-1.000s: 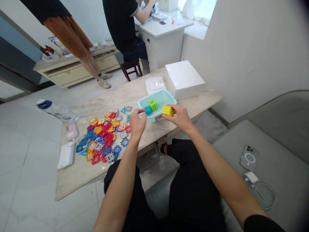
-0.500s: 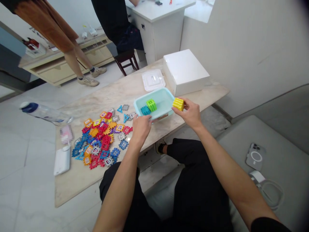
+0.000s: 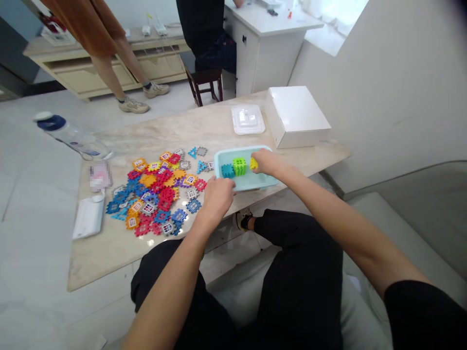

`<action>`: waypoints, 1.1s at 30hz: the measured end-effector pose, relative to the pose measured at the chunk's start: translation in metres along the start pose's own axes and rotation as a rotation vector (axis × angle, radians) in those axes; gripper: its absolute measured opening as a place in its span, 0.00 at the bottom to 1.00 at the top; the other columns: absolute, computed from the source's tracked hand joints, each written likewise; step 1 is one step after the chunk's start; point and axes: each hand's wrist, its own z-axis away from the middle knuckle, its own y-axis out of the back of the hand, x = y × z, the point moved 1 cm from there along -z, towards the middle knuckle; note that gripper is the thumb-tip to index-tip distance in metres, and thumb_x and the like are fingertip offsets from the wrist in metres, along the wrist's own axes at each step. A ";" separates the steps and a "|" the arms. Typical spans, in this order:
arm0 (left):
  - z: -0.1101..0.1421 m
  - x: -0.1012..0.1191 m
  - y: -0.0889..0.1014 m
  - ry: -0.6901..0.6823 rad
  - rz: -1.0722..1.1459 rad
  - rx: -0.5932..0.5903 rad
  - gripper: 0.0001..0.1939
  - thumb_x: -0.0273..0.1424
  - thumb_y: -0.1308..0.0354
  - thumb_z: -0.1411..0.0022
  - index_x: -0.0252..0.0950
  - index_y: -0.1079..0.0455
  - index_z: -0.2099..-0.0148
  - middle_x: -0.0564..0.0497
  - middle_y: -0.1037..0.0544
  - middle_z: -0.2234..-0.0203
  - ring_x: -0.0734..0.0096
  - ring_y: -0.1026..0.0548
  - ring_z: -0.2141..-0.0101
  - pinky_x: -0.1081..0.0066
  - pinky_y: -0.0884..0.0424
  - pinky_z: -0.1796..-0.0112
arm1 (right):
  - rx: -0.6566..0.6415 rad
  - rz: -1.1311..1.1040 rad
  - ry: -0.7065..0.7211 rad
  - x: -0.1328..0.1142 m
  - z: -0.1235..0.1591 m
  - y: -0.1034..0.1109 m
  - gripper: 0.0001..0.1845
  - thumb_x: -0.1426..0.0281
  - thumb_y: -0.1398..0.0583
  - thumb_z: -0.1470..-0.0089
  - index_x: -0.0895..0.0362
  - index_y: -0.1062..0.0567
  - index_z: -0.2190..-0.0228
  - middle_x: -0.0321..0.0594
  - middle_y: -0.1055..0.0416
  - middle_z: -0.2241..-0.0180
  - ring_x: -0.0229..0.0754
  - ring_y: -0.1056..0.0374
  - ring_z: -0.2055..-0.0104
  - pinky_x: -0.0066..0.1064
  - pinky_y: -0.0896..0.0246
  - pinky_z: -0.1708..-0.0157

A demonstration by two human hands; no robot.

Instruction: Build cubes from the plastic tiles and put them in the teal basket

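The left hand (image 3: 218, 198) lies at the near rim of a pale turquoise plastic tub (image 3: 218, 163), its fingers pressed together and curled toward the rim; whether the rim is gripped or only touched cannot be told. The right hand (image 3: 268, 163) is reached in over the tub's right side, and a yellow toy block (image 3: 253, 164), partly hidden, is pinched at its fingertips above the tub. Just left of it, a green lattice cube (image 3: 239, 166) and a teal block (image 3: 227, 170) sit in the tub. A light, level pinch is judged best here, with the tub steadied so that it cannot slide on the stone. Left of the hands, interlocking plastic tiles (image 3: 153, 194) are heaped on a marble tabletop (image 3: 109, 257). Farther off lie a clear plastic lid (image 3: 248, 119) and a white cardboard box (image 3: 297, 116), and a water bottle (image 3: 73, 138) at far left.
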 end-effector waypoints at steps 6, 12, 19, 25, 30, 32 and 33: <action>0.008 -0.005 0.003 -0.035 -0.013 -0.033 0.12 0.30 0.36 0.25 0.33 0.12 0.49 0.32 0.11 0.56 0.41 0.14 0.47 0.54 0.27 0.42 | -0.164 0.112 -0.041 -0.011 -0.019 -0.029 0.22 0.68 0.24 0.42 0.64 0.15 0.48 0.60 0.16 0.46 0.58 0.18 0.45 0.35 0.27 0.47; 0.015 -0.007 0.004 -0.112 0.037 -0.020 0.15 0.23 0.44 0.24 0.31 0.14 0.52 0.32 0.12 0.58 0.43 0.13 0.49 0.51 0.33 0.37 | -0.206 0.151 -0.063 -0.013 -0.023 -0.050 0.23 0.66 0.27 0.38 0.64 0.17 0.45 0.60 0.16 0.45 0.56 0.19 0.46 0.33 0.27 0.47; 0.017 -0.003 0.002 -0.119 0.060 -0.025 0.14 0.21 0.44 0.25 0.31 0.15 0.52 0.32 0.12 0.57 0.43 0.12 0.49 0.48 0.35 0.35 | -0.174 0.126 -0.023 -0.011 -0.027 -0.059 0.22 0.67 0.30 0.35 0.64 0.20 0.43 0.59 0.17 0.44 0.55 0.20 0.42 0.34 0.29 0.43; 0.013 -0.002 0.002 -0.119 0.038 -0.019 0.15 0.22 0.45 0.25 0.31 0.15 0.52 0.31 0.12 0.57 0.42 0.13 0.49 0.48 0.35 0.37 | -0.139 0.115 0.010 -0.013 -0.023 -0.058 0.28 0.71 0.26 0.41 0.66 0.24 0.42 0.61 0.20 0.41 0.57 0.23 0.39 0.38 0.29 0.37; 0.011 -0.001 0.004 -0.118 0.006 -0.042 0.16 0.24 0.45 0.23 0.30 0.15 0.51 0.30 0.12 0.57 0.39 0.13 0.49 0.47 0.35 0.38 | -0.110 0.124 -0.023 -0.010 -0.014 -0.051 0.30 0.75 0.25 0.45 0.66 0.23 0.43 0.66 0.21 0.41 0.62 0.23 0.37 0.43 0.30 0.33; 0.009 -0.002 0.003 -0.122 0.001 -0.046 0.15 0.26 0.44 0.23 0.31 0.15 0.50 0.30 0.12 0.57 0.39 0.13 0.49 0.48 0.34 0.39 | -0.106 0.112 -0.060 -0.009 -0.012 -0.049 0.27 0.73 0.25 0.43 0.66 0.21 0.44 0.67 0.19 0.44 0.63 0.22 0.38 0.43 0.29 0.34; 0.008 -0.002 0.003 -0.124 -0.003 -0.046 0.14 0.27 0.43 0.23 0.31 0.14 0.50 0.30 0.12 0.56 0.40 0.13 0.49 0.49 0.34 0.39 | -0.109 0.104 -0.078 -0.008 -0.012 -0.049 0.26 0.72 0.26 0.42 0.66 0.21 0.44 0.68 0.19 0.45 0.64 0.21 0.38 0.43 0.28 0.35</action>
